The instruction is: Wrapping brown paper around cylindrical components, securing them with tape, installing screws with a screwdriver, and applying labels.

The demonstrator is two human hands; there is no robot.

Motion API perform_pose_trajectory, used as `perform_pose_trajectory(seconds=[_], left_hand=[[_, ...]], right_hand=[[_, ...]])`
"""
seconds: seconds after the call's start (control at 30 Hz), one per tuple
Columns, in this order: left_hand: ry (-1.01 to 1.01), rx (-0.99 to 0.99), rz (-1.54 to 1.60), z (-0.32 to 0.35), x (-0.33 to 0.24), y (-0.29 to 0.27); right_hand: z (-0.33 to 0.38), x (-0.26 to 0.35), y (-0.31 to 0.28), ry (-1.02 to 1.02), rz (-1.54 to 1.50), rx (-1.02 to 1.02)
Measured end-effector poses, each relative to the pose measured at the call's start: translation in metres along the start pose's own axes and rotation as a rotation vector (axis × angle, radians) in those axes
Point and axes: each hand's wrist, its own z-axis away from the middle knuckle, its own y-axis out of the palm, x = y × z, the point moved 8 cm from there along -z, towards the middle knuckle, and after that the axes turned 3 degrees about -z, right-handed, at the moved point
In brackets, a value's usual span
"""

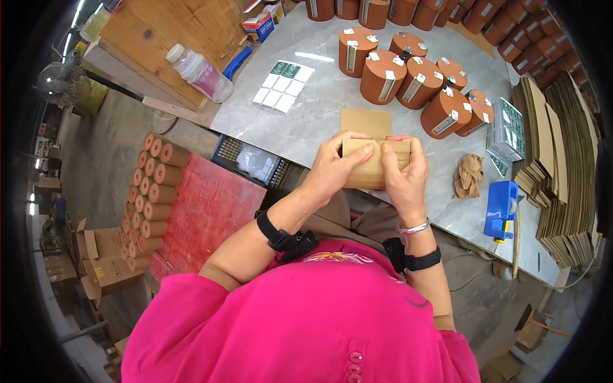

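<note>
Gripping a small brown carton (369, 173) at the near edge of a grey counter (300, 135), a worker in a pink shirt (287, 306) curls the left hand (332, 167) and the right hand (407, 177) around its opposite sides, thumbs pressing on top and nearly meeting. A flat brown panel (365, 121) shows just beyond the carton; whether the two are joined cannot be told.

Reddish-brown cylinders (384, 75) with white tabs crowd the counter ahead and to the right, with more of them packed along its far side. Crumpled brown paper (469, 176) lies to the right of the right hand, ahead of a blue tape dispenser (501, 207) and a hammer (511, 252). A clear case (507, 129) holding green-and-white labels stands between the cylinders and tall stacks of flattened cardboard (568, 172), which hem in the right side.

Off to the left, a sheet of labels (283, 87) lies on the counter near a lidded plastic jar (203, 75). Lower down, a dark crate (248, 159) sits beside a red surface (211, 204), where brown tubes (151, 198) are piled in rows near an open cardboard box (110, 265).
</note>
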Motion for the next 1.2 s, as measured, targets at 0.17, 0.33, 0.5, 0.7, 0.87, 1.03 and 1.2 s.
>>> perform_pose_trajectory(seconds=[0.17,0.33,0.5,0.7,0.87,1.03,1.2], left_hand=[[-0.142,-0.027,0.045,0.001,0.003,-0.003],[-0.192,-0.042,0.035,-0.002,0.004,-0.004],[-0.214,-0.015,0.0,-0.01,0.004,-0.007],[-0.222,-0.033,-0.06,-0.016,0.009,-0.008],[-0.171,-0.043,-0.121,-0.021,0.011,-0.014],[-0.189,-0.044,-0.207,-0.026,0.009,-0.017],[0.209,-0.413,-0.354,-0.019,-0.012,-0.05]], right_hand=[[-0.002,-0.003,0.003,0.085,0.076,-0.008],[0.002,0.0,0.002,0.061,0.056,-0.048],[0.006,0.002,0.001,0.072,0.07,-0.078],[0.005,0.03,0.003,-0.132,0.57,0.003],[0.042,0.081,0.024,-0.4,0.705,0.262],[0.036,0.075,0.035,-0.444,0.785,0.406],[-0.008,0.054,0.05,-0.388,0.816,0.527]])
